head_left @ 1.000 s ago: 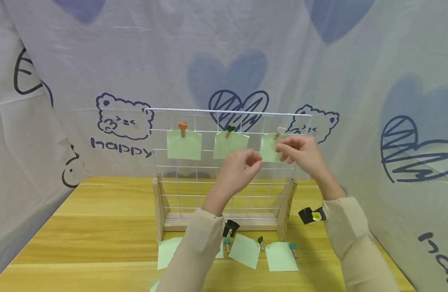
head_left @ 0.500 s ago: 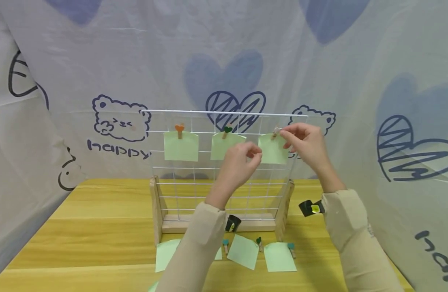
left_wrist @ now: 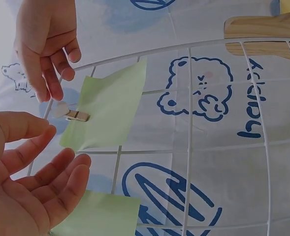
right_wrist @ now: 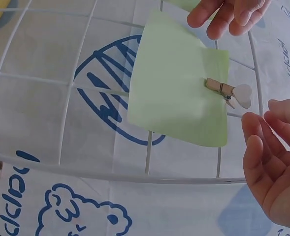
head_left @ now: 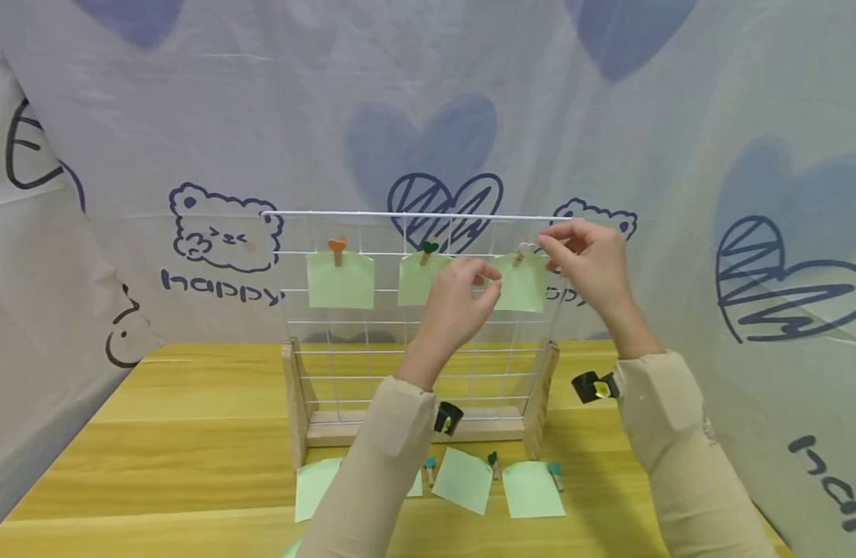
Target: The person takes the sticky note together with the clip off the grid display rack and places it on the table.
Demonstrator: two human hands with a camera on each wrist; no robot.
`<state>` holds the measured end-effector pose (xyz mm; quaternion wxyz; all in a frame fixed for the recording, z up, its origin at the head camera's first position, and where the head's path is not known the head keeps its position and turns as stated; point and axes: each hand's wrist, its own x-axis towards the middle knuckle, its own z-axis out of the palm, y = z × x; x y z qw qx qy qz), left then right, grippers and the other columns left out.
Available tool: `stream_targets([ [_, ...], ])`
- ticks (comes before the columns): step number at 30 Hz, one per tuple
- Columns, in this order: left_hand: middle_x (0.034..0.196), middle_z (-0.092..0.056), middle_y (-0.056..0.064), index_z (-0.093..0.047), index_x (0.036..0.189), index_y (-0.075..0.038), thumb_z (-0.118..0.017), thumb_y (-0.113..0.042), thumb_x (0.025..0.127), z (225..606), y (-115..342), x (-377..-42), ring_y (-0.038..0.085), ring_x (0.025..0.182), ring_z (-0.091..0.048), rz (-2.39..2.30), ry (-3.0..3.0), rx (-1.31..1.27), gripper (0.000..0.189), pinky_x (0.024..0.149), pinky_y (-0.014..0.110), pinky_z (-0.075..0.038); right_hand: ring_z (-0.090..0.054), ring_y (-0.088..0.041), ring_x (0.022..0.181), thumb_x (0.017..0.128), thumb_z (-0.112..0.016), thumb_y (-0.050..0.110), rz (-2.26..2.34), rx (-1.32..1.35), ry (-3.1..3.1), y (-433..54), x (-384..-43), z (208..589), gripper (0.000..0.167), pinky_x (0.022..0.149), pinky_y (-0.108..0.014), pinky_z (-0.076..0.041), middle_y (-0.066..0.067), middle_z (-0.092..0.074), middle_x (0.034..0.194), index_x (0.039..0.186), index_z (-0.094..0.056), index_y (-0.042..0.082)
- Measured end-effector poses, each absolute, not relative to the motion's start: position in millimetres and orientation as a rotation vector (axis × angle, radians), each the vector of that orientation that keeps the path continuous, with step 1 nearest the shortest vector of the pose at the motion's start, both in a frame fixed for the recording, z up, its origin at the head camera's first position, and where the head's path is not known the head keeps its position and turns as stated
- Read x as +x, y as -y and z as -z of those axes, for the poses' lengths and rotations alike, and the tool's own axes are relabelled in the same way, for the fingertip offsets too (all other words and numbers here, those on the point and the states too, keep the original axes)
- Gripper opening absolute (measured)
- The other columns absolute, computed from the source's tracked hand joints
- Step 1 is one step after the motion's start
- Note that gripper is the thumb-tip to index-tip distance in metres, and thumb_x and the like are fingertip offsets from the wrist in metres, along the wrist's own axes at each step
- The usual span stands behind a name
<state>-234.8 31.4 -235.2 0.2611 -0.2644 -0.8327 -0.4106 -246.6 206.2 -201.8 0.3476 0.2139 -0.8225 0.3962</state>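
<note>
A pale green note (right_wrist: pixel 179 83) hangs on the white wire grid (head_left: pixel 414 213), held by a small wooden clothespin (right_wrist: pixel 221 87) with a white heart. Just right of that heart is my right hand (head_left: pixel 588 260). Its fingers are bent and apart from the clip in the right wrist view, holding nothing. My left hand (head_left: pixel 458 306) hovers left of the same note, fingers loosely curled and empty. It partly covers the middle note (head_left: pixel 414 279), which hangs from a clothespin with a green heart (head_left: pixel 429 249). A third note (head_left: pixel 340 280) hangs at the left under an orange heart clothespin (head_left: pixel 337 249).
The grid stands in a wooden base (head_left: pixel 414 434) on a yellow wood-grain table (head_left: pixel 211 457). Several green notes (head_left: pixel 462 480) and clothespins (head_left: pixel 493 465) lie in front of it. A printed cloth (head_left: pixel 260 116) hangs behind, close to the grid.
My right hand has moved up and to the right, off the right-hand note and clear of its white heart clothespin. My left hand has risen slightly. The head view has shifted a little.
</note>
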Motion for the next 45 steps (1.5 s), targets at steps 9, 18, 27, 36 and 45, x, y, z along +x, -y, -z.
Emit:
stream_targets([
  [9,0.106,-0.057,0.012,-0.065,0.086,-0.001,-0.060,-0.005,0.081,237,-35,-235,0.023,0.104,-0.050,1.166,2.286,-0.699,0.008,0.091,0.030,-0.039,-0.056,-0.014,0.051,0.081,-0.064,0.005,-0.906,0.581,2.144,-204,-250,201,0.014,0.048,-0.012,-0.043,-0.014,-0.065,0.087,0.090,-0.065,-0.005],
  [18,0.103,-0.059,0.013,-0.065,0.085,0.000,-0.060,-0.003,0.080,242,-38,-238,0.023,0.099,-0.052,1.153,2.220,-0.708,0.007,0.084,0.027,-0.043,-0.058,-0.020,0.052,0.081,-0.064,0.005,-0.802,0.640,2.172,-198,-251,203,0.016,0.048,-0.010,-0.041,-0.017,-0.065,0.091,0.094,-0.065,-0.004],
  [27,0.098,-0.060,0.015,-0.063,0.084,0.004,-0.056,0.007,0.076,244,-39,-239,0.024,0.084,-0.059,1.236,2.099,-0.750,0.010,0.068,0.018,-0.048,-0.055,-0.016,0.049,0.084,-0.060,0.004,-0.562,0.660,2.257,-193,-248,201,0.020,0.042,-0.013,-0.037,-0.016,-0.065,0.089,0.102,-0.063,-0.001],
  [36,0.104,-0.056,0.019,-0.062,0.085,0.007,-0.059,0.016,0.071,244,-46,-241,0.022,0.076,-0.061,1.391,1.999,-0.679,0.017,0.063,0.012,-0.047,-0.058,-0.022,0.055,0.085,-0.056,0.000,-0.453,0.662,2.300,-187,-247,199,0.021,0.049,-0.028,-0.049,-0.019,-0.064,0.091,0.105,-0.061,-0.003],
  [45,0.103,-0.056,0.018,-0.062,0.089,0.006,-0.063,0.016,0.070,244,-50,-240,0.022,0.070,-0.062,1.440,1.969,-0.640,0.021,0.060,0.014,-0.047,-0.059,-0.024,0.061,0.085,-0.056,-0.001,-0.423,0.649,2.294,-185,-248,200,0.019,0.054,-0.031,-0.050,-0.019,-0.064,0.094,0.103,-0.062,-0.003],
])
